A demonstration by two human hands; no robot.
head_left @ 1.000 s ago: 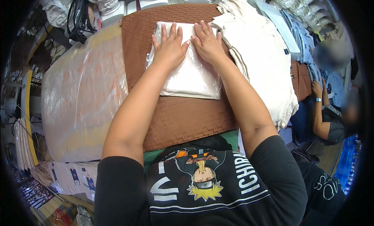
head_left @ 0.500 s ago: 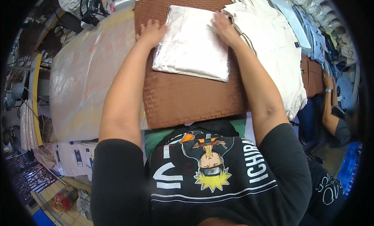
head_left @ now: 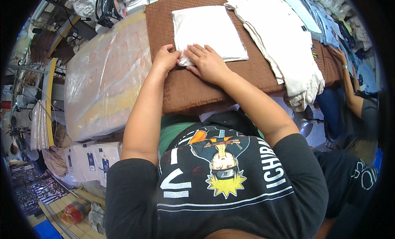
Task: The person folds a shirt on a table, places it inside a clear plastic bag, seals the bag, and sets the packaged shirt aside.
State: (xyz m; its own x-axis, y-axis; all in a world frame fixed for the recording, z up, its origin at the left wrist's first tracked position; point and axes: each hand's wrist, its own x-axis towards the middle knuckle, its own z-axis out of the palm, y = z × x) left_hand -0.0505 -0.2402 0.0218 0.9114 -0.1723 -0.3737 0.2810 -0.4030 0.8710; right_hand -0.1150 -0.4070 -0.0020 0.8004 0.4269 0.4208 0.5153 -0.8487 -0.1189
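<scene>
A folded white garment in a clear plastic bag (head_left: 210,29) lies flat on a brown patterned cloth (head_left: 197,88). At its near left corner my left hand (head_left: 166,58) has its fingers bent and closed on the bag's edge. Beside it, my right hand (head_left: 207,64) rests palm down on the near part of the bag, fingers stretched out and slightly apart. The two hands nearly meet at that corner.
A large plastic-wrapped bundle (head_left: 109,74) stands to the left. Cream garments (head_left: 279,37) are heaped on the right, partly hanging over the edge. Another person's hand (head_left: 338,55) reaches over blue folded shirts (head_left: 325,23) at far right. Tagged white garments (head_left: 88,160) lie lower left.
Both hands have come down from the bag's sides to its near left corner. The right hand crossed leftward and flattened on the bag. The bag appears turned slightly, and the view has shifted.
</scene>
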